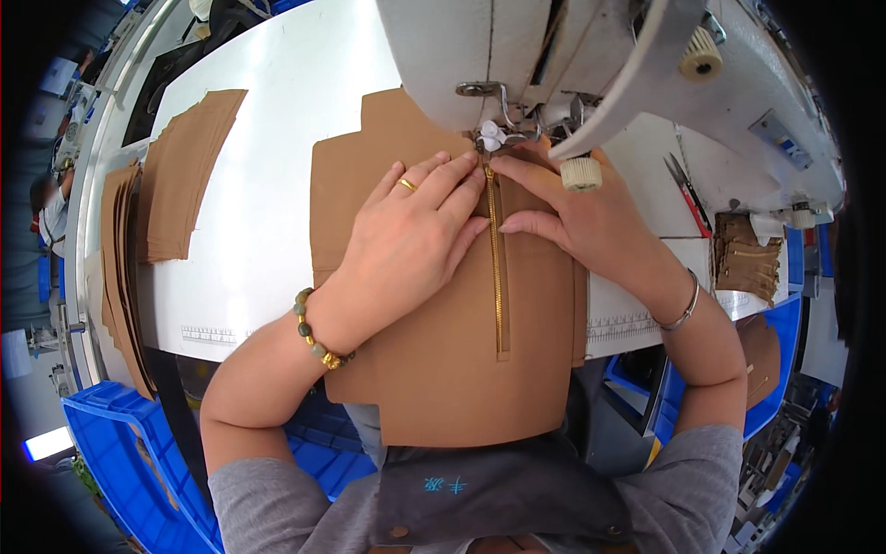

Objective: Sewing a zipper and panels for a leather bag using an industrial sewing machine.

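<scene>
A brown flat panel (438, 369) with a stepped, cut-out outline lies under the sewing machine (434, 55). A brass-toothed zipper (497, 286) runs down it in a narrow slot, its upper end at the presser foot (492, 137). My left hand (401, 226) rests flat on the panel left of the zipper, fingers stretched toward the foot. On the zipper's right side lies my right hand (586, 208), index finger and thumb apart, pressing the panel. Some of its fingers are hidden behind the machine head. Neither hand grips anything.
Stacks of brown pieces (180, 175) lie at the table's left, more hanging over its edge (120, 268). Red-handled snips (688, 198) and a bundle of small brown zippered pieces (743, 257) lie at right. Blue crates (111, 406) stand below the table.
</scene>
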`<control>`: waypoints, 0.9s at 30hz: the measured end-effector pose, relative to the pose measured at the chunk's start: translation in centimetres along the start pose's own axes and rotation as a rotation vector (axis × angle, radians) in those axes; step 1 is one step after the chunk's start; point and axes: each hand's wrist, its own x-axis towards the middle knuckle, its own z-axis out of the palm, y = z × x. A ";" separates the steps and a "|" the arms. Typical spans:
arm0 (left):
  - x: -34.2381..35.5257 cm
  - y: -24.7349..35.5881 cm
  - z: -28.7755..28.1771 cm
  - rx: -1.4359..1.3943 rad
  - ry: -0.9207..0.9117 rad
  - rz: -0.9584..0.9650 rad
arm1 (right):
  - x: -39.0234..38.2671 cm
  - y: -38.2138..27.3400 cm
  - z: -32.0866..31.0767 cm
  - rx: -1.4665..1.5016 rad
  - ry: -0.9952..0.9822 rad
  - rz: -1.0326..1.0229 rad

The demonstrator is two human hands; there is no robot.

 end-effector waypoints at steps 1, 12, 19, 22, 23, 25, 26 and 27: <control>0.0 0.0 0.0 -0.002 -0.001 0.000 | 0.0 0.0 0.0 0.000 -0.001 0.001; 0.2 0.0 -0.1 -0.007 -0.002 -0.007 | 0.0 0.1 0.1 -0.052 0.015 -0.029; 0.2 0.0 -0.1 -0.014 -0.014 -0.012 | -0.1 0.2 0.3 -0.056 0.072 -0.062; 0.3 -0.1 -0.2 -0.008 -0.012 -0.007 | 0.0 0.1 0.2 -0.049 0.057 -0.056; 0.3 0.0 -0.2 -0.008 -0.012 -0.003 | 0.0 0.1 0.1 -0.050 0.045 -0.053; 0.3 -0.1 -0.2 -0.007 -0.011 0.001 | 0.1 0.1 0.0 -0.051 0.035 -0.051; 0.3 -0.1 -0.2 -0.008 -0.010 0.001 | 0.1 0.2 0.1 -0.042 0.044 -0.052; 0.3 -0.1 -0.2 -0.011 -0.010 0.000 | 0.1 0.2 0.2 -0.029 0.038 -0.043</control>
